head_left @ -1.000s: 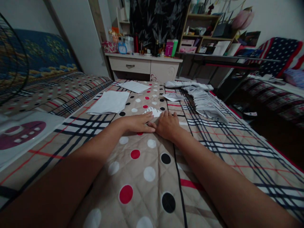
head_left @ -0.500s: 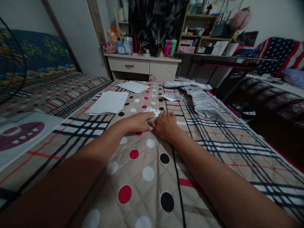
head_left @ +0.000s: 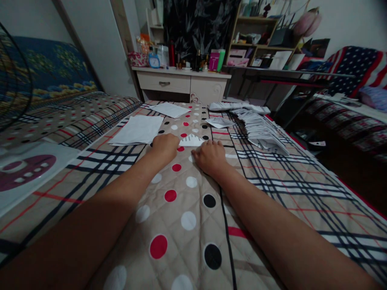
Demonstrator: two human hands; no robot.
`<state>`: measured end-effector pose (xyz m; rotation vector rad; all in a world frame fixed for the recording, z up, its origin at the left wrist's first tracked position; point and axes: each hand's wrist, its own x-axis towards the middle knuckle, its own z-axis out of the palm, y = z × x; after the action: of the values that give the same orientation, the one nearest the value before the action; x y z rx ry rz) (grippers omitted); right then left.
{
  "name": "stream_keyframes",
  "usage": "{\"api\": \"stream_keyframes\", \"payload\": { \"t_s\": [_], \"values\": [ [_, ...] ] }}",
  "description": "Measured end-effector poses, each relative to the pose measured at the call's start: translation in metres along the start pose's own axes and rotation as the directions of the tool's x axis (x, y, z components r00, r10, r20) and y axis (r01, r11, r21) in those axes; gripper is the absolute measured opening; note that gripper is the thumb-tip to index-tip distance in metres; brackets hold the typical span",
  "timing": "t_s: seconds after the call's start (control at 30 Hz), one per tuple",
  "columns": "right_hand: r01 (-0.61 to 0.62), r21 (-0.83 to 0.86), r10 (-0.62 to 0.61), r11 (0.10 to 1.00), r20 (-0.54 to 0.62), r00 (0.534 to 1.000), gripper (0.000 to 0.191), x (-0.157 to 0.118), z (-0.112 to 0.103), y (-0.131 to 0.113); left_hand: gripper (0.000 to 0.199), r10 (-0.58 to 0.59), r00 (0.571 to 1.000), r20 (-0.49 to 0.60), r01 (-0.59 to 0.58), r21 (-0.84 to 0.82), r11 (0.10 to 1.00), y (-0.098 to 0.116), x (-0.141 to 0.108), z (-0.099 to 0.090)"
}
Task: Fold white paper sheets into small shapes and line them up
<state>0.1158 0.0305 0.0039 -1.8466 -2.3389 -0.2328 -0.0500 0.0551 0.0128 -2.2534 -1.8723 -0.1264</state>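
A small white paper piece with dark marks point(head_left: 191, 140) lies on the dotted bedspread between my hands. My left hand point(head_left: 165, 146) is closed at the paper's left end, its fingers curled down. At the paper's right end rests my right hand point(head_left: 211, 155), palm down, its fingers close together; whether it grips the paper is hidden. White sheets point(head_left: 137, 129) lie beyond my left hand, with another white sheet point(head_left: 170, 110) behind them. On the right are a single folded paper point(head_left: 219, 123) and a long overlapping row of folded papers point(head_left: 260, 131).
A clear plastic bag with a purple print point(head_left: 30, 167) lies at the left. Behind the bed stands a white dresser point(head_left: 178, 82) with bottles and boxes. A folding table point(head_left: 290, 72) stands at the back right, and a fan's edge point(head_left: 28, 80) shows far left.
My left hand has moved left, away from my right hand, and its fingers have curled closed. More of the marked paper shows between the hands. My right hand has barely moved.
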Motion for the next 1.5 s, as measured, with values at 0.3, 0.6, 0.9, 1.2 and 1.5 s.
{"api": "stream_keyframes", "payload": {
  "t_s": [0.3,0.6,0.9,1.2,1.5],
  "values": [
    [0.03,0.17,-0.007,0.985,-0.133,0.991,0.028,0.013,0.007,0.022,0.029,0.027,0.913,-0.407,-0.152,-0.279,0.948,-0.022,0.0,0.013],
    [0.184,0.26,-0.119,0.948,-0.247,0.962,0.031,0.011,0.004,0.024,0.022,-0.142,0.858,-0.494,-0.223,-0.605,0.764,-0.019,0.006,0.01],
    [0.31,0.207,-0.225,0.928,-0.352,0.909,0.027,0.014,0.006,0.025,0.025,0.35,0.753,-0.557,-0.501,-0.141,0.854,-0.007,-0.002,-0.003],
    [0.109,0.447,0.072,0.888,-0.369,0.927,0.025,0.015,0.012,0.034,0.029,-0.102,0.698,-0.709,-0.3,-0.418,0.858,-0.03,0.009,0.007],
    [0.127,0.567,0.176,0.814,-0.448,0.876,0.024,0.017,0.016,0.026,0.031,-0.183,0.913,-0.364,-0.222,-0.821,0.526,0.01,0.006,0.009]
  ]
}}
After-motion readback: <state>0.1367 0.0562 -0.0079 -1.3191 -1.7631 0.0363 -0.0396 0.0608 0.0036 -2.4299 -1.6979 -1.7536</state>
